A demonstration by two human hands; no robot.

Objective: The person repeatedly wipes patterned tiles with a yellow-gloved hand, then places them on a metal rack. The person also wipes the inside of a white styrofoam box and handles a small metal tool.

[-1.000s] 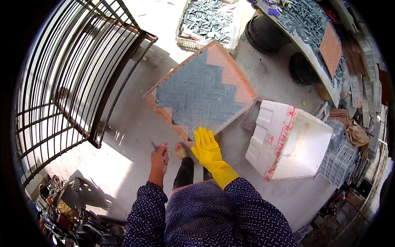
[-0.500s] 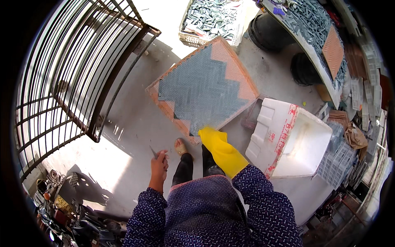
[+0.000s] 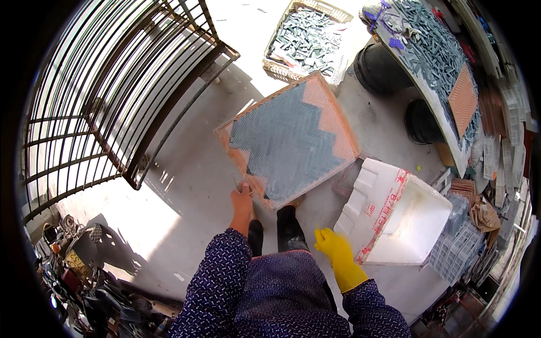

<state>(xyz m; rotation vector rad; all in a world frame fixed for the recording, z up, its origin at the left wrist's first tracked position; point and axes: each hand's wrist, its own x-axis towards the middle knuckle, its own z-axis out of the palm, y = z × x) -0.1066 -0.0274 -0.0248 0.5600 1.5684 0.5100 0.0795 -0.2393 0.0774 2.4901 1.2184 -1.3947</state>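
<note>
Head view: the panel (image 3: 332, 112) is at the centre of the frame, turned like a diamond, its pink mesh partly covered by grey-green tiles (image 3: 284, 138) laid in a zigzag with stepped edges toward the right. At its lower-left edge is the left hand (image 3: 242, 192), bare, fingers curled, a thin sliver (image 3: 235, 180) showing at the fingertips; whether the hand also grips the panel I cannot tell. Right of the lower centre, the right hand (image 3: 332, 245) wears a yellow glove and is apart from the panel, just beside the foam box (image 3: 366, 197); its fingers look bent, but blur hides how far, and I cannot tell whether it holds anything. The foam box lies tipped with its mouth toward the lower right, near white crates (image 3: 456, 253) at the right. Beyond the panel, at the top of the frame, a basket (image 3: 282, 70) is filled with loose tile pieces (image 3: 309, 39). In the upper right, a surface (image 3: 461, 159) bears a heap of similar pieces and an orange mat (image 3: 462, 101), with two black buckets (image 3: 383, 67) below it. Upper left is a barred rack (image 3: 189, 84) on the floor (image 3: 197, 186); dark clutter (image 3: 90, 287) crowds the lower left.
</note>
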